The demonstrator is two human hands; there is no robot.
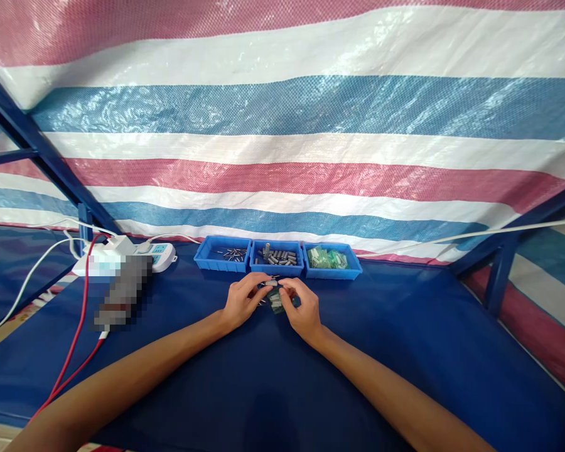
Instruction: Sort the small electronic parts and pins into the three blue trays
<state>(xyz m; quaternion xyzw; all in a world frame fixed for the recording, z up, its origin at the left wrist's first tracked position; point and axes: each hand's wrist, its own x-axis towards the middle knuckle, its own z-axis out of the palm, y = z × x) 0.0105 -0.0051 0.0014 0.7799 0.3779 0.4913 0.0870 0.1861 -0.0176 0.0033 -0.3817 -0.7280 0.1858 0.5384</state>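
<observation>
Over the blue tabletop, my left hand (245, 301) is closed, with thumb and forefinger pinching a small silvery cylinder (271, 283). Facing it, my right hand (302, 307) has its fingertips pressed together right by the cylinder's other end; whatever they grip is too small to make out. Just under the fingers lies a small heap of clear and greenish pieces (275, 302), partly hidden by my right hand. A few thin metal pins (262, 302) show beside that heap.
Behind the hands stand three blue trays: the left tray (222, 264) with thin pins, the middle tray (277, 270) with metal cylinders, the right tray (334, 274) with clear-green pieces. At left are a white power strip (164, 256), a blurred dark object (125, 292) and a red cable (82, 314).
</observation>
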